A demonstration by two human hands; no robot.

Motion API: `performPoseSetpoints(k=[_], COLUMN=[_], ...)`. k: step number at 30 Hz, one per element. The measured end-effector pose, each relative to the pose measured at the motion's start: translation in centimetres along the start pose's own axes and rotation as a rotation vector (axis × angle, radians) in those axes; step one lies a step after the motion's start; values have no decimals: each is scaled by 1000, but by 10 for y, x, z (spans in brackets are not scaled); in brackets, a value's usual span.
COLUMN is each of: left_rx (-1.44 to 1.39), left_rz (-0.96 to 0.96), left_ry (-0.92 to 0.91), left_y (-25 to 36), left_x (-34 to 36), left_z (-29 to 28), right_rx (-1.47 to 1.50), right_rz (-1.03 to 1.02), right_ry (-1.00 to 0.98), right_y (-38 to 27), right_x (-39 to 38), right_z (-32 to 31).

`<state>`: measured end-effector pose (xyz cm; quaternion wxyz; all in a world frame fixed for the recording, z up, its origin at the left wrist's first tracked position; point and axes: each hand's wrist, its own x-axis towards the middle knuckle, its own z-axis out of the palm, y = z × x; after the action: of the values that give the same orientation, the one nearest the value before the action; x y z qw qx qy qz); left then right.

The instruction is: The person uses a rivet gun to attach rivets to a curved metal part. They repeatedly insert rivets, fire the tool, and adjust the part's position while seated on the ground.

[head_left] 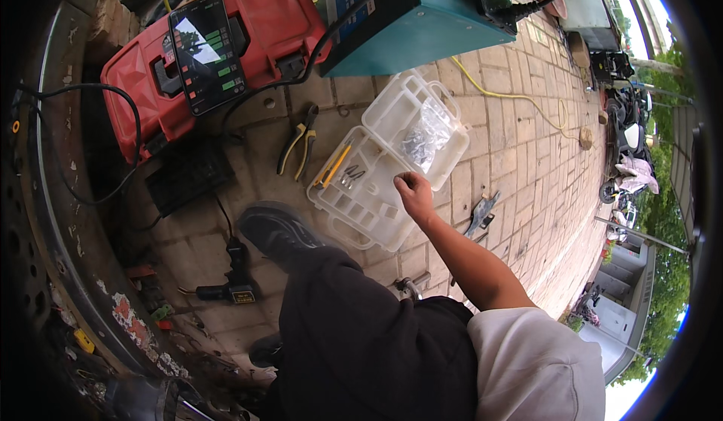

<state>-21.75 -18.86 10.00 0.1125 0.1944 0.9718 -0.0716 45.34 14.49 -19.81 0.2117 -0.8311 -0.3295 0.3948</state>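
Note:
My right hand (413,193) is closed, fingers curled together, over the edge of an opened clear plastic organizer case (380,234). Anything between its fingertips is too small or hidden to make out. In the case's compartments lie a yellow pen-like tool (336,165) and several small bent metal pieces (352,172). A clear bag of small metal parts (425,138) rests in the other half of the case. Left of the case are black-and-yellow pliers (299,142). A black gun-shaped tool (236,276) with a cord lies beside my shoe (275,229). My left hand is out of view.
A red toolbox (275,14) carries a tablet-like device (207,53) with a lit screen. Next to it stands a teal metal box (422,41). A yellow cord (520,97) crosses the brick paving. A grey tool (482,212) lies right of my forearm; a metal beam (83,225) runs along the left.

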Motion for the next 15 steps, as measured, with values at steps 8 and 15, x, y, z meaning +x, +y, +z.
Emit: performPoseSetpoints(k=[8, 15], left_rx=[-5, -12], left_rz=[-6, -14], left_ry=[-3, 2], left_y=[1, 2], left_x=[0, -1], left_z=[4, 7], right_rx=[-104, -182], right_rz=[14, 24], right_ry=[17, 186], right_y=[12, 6], right_x=[-8, -6], right_z=[-17, -2])
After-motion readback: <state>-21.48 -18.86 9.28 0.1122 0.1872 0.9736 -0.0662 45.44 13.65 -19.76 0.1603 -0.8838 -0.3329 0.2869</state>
